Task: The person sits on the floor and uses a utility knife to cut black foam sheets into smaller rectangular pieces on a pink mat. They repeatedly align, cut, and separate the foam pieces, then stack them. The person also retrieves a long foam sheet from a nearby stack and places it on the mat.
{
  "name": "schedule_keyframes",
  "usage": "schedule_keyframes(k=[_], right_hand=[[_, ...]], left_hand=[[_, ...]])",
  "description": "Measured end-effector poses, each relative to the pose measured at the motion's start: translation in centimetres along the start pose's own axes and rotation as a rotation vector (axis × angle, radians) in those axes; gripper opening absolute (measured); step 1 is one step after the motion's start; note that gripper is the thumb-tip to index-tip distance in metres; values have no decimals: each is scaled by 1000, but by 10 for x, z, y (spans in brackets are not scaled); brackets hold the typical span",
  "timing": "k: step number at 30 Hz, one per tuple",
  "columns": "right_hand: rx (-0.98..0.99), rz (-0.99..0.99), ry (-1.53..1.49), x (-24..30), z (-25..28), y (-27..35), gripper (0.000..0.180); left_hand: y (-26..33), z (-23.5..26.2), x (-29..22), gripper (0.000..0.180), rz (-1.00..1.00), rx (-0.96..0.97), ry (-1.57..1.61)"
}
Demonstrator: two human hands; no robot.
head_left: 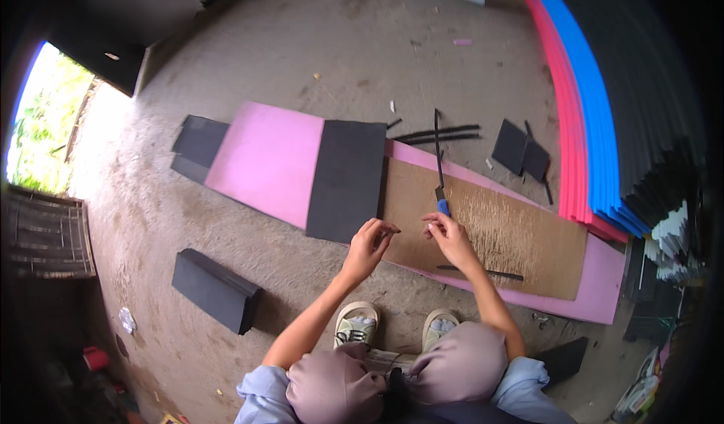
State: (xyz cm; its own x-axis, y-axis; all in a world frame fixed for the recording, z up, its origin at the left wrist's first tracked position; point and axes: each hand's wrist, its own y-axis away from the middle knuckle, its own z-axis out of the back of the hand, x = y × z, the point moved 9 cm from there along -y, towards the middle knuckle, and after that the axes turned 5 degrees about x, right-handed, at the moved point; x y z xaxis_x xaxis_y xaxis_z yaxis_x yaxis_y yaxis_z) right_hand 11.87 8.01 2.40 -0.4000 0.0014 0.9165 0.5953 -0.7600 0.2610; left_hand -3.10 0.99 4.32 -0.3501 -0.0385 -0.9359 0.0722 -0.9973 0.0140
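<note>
My left hand [370, 246] is just above the near edge of a black foam sheet [345, 179] and a brown board [422, 198]. Its bent fingers are drawn together, and anything between the tips is too small to make out. To its right, over the board, my right hand [451, 241] is closed around a blue-handled utility knife [443, 206]. The knife points away from me, its lower handle hidden by the hand. A thin black foam strip [438, 149] runs beyond the knife tip. Another black strip [490, 274] lies on the board's near side.
Pink foam sheets [264, 160] lie beside and under the board. Black foam blocks [215, 290] sit stacked on the concrete floor at the left. Black pieces [520, 151] and strips [445, 133] lie beyond the board. Tall blue foam sheets [584, 84] stand at the right among red and black ones.
</note>
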Motion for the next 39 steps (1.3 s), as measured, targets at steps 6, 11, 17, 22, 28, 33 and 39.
schedule_keyframes(k=[6,11,17,22,28,33,39], right_hand=[[-57,-106,-153,-17,-2,-19,17],[-324,-209,-188,-23,38,8,16],[-257,-348,8,30,45,76,15],[-207,-402,-38,99,63,139,17],[-256,-386,140,216,134,187,17],[-129,-202,48,343,179,164,15],[-179,-57,25,397,226,167,15]], left_hand=[[-15,-10,30,11,43,-222,73],[-30,-14,15,13,161,-281,160],[-9,11,-81,14,273,-122,-101],[33,56,-174,11,423,-184,-36],[79,132,-295,10,447,-211,-203],[122,213,-415,12,373,-259,-275],[185,267,-472,11,328,-580,-130]])
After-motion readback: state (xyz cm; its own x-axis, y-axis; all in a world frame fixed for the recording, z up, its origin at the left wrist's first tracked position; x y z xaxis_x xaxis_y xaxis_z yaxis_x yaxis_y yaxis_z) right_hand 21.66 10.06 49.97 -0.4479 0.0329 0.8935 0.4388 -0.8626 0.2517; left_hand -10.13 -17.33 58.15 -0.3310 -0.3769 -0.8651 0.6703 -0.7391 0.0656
